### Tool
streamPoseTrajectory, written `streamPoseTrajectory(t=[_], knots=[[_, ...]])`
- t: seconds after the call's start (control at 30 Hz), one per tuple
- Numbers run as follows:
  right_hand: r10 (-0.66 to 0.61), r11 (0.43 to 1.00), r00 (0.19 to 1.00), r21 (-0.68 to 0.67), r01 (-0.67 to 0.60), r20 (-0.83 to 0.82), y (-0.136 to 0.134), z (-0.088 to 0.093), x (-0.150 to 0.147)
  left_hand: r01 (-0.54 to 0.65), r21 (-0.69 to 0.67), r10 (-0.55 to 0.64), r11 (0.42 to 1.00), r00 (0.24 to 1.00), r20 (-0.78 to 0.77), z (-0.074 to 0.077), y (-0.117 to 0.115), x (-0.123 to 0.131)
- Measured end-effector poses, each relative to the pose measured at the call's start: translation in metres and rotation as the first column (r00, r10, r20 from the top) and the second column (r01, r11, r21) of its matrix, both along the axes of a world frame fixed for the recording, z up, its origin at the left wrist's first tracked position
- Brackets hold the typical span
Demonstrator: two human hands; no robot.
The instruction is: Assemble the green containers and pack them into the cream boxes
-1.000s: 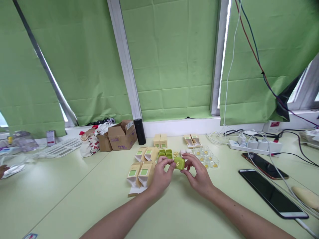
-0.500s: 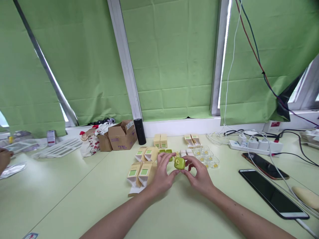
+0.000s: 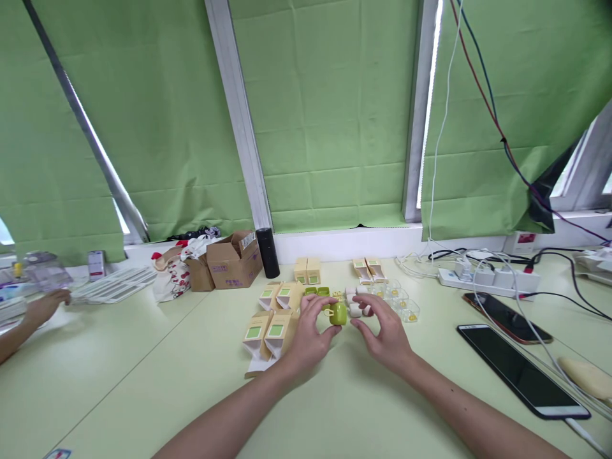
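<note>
A small green case with a yellow loop (image 3: 338,313) is held by my left hand (image 3: 310,335), thumb below and fingers above. Just right of it, my right hand (image 3: 385,331) is apart from the case, its thumb and fingers spread around nothing. Behind the hands lie other green pieces (image 3: 317,291), small yellow pieces (image 3: 337,295) and white cylinders (image 3: 354,310), partly hidden by my fingers. Clear plastic cups with yellow bits (image 3: 404,306) stand beyond my right hand. Left of my left hand are several tan boxes with green labels (image 3: 255,333), some with open flaps.
More tan boxes (image 3: 307,271) stand at the back, near a black cylinder (image 3: 268,253) and a cardboard box (image 3: 234,260). Right, a phone (image 3: 521,370) and a power strip (image 3: 488,280) lie among cables. A co-worker's hand (image 3: 45,308) is at far left by white trays (image 3: 115,285).
My right hand has let go of the green case and moved slightly away. The case has turned in my left hand, its loop now facing left. The co-worker's hand has reached further in.
</note>
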State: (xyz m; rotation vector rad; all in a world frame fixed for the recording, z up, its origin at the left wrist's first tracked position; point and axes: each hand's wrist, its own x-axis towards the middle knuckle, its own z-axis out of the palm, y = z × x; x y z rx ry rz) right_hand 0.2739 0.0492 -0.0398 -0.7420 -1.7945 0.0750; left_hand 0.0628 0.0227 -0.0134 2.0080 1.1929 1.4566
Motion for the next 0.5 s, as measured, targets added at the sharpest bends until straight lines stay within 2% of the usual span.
streamPoseTrajectory(t=[0.1,0.2,0.37,0.5], knots=[[-0.135,0.989,0.990,0.070,0.132,0.033,0.009,0.002,0.008,-0.031,-0.080,0.038,0.996,0.995,0.093,0.000,0.003,-0.003],[-0.260,0.964,0.951,0.090,0.248,0.164,0.017,0.001,0.015,-0.026,-0.134,0.046,0.991,0.988,0.147,-0.003,0.009,-0.007],[-0.386,0.916,0.815,0.073,0.395,0.432,0.027,-0.008,0.018,0.052,-0.183,-0.003,0.982,0.965,0.262,-0.010,0.019,-0.010],[-0.433,0.884,0.721,0.098,0.457,0.542,0.034,-0.013,0.019,0.111,-0.201,-0.044,0.973,0.950,0.310,-0.011,0.021,-0.009]])
